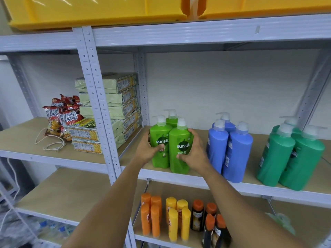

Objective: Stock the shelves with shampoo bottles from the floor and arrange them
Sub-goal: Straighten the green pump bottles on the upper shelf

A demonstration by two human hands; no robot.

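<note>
On the far left of the shelf point(86, 159) sit red snack bags point(59, 119), a white cord point(52, 143) and a stack of boxes point(114, 108). Next come three light green bottles point(172, 140), standing close together. The left hand point(147, 149) curls its fingers around the left front bottle. The right hand point(192, 149) curls around the right front one. Then come three blue bottles point(231, 149) and, far right, dark green bottles point(290, 158). Below stand orange bottles point(151, 215), yellow bottles point(178, 219) and dark bottles point(207, 219).
</note>
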